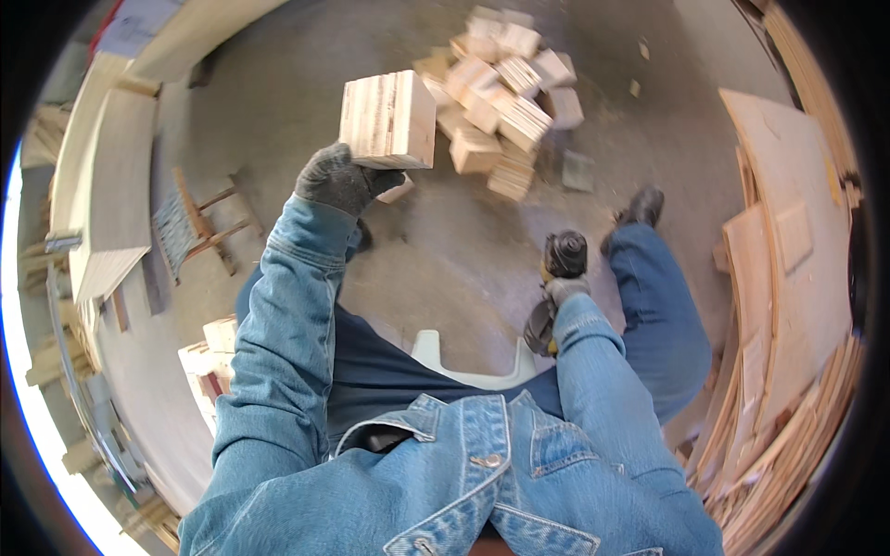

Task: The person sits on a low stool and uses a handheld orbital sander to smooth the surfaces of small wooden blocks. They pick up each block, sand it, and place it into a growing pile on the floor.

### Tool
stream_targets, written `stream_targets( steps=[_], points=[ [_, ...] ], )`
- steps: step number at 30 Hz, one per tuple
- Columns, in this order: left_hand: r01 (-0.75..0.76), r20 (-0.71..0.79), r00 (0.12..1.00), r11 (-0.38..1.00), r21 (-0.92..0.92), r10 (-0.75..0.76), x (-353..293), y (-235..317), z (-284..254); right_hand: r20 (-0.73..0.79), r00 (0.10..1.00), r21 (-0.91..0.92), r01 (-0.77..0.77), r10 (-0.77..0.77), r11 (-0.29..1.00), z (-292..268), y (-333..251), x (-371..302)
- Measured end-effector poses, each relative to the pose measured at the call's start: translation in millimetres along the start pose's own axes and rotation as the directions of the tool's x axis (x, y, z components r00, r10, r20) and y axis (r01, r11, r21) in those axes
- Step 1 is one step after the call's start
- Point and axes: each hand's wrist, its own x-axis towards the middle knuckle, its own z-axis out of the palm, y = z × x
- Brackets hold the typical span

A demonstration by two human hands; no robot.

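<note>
Step, as judged: block handling. Left hand (343, 181), gloved, grips the block (387, 116) from below, raised off the floor (445, 255). Right hand (566, 289) is closed around a drill (564, 254), low and apart from the block. Next move likely calls for a steady hold and level block. Obstacles: block pile (524, 122) ahead; right leg (663, 306) beside drill. Stool (197, 222) left, boards (797, 204) right.

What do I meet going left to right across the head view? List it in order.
Wooden-framed seat, wooden block in the left hand, power drill in the right hand, dark shoe, plywood sheets.
</note>
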Motion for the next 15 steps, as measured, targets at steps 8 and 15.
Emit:
stream_targets(
  steps=[8,15],
  points=[
    [-0.271,-0.144,0.952,0.963,0.015,0.270,-155,142,-44,0.119,0.985,0.035,-0.130,0.125,0.991,-16,-55,-72],
    [-0.082,-0.841,0.495,0.975,0.204,0.218,-297,79,-160,0.120,0.980,-0.059,-0.153,0.159,0.986,-13,-64,-87]
  ],
)
